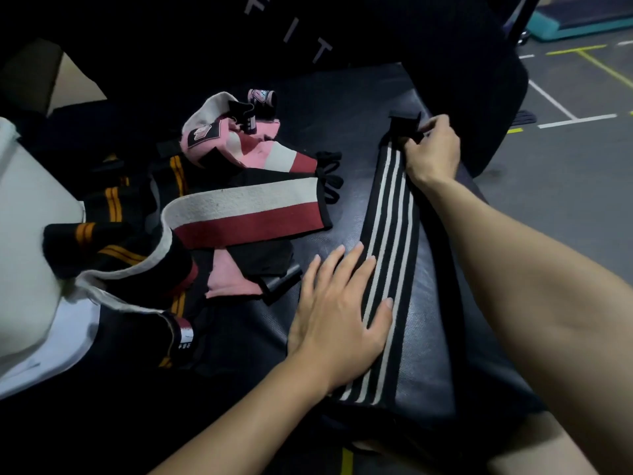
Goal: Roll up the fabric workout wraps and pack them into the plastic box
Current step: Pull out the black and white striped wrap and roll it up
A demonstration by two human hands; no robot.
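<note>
Long woven striped wrap (387, 255) flat on tabletop (428, 337); left hand (339, 313) pressing with straight fingers, right hand (433, 150) pinching its far end.

Bare forearms (534, 269) (no sleeves); ringless fingers (342, 269)

Pale letters "FIT" stand on the black upright pad (308, 36); wrap labels too blurred to read.

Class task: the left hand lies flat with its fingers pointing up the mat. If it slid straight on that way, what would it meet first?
Probably only more of the black-and-white striped wrap under the left hand, then bare mat; depth is uncertain.
</note>
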